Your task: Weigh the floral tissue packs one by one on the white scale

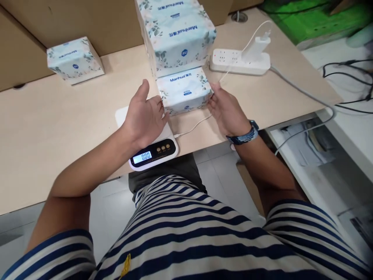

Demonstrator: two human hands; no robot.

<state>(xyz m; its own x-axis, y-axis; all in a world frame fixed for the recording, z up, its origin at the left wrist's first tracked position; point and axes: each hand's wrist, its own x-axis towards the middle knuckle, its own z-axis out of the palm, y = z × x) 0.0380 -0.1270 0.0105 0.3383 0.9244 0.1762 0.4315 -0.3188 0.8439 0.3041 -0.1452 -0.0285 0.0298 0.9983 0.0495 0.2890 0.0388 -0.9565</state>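
A pale blue floral tissue pack (186,87) lies at the front of a taller stack of matching packs (183,39). My left hand (145,112) is at its left end, thumb raised and spread, fingers slightly bent with their tips by the wrapper. At the opposite end my right hand (227,107) has its thumb and fingers against the pack's right edge; part of those fingers is hidden. Under my left hand sits a white digital scale (154,153), its lit display reading 0.00.
A single tissue pack (75,60) stands at the back left by cardboard boxes (87,23). Right of the stack is a white power strip (240,62) with a plugged-in charger. A thin white cable (194,126) runs from the scale across the wooden table (58,136).
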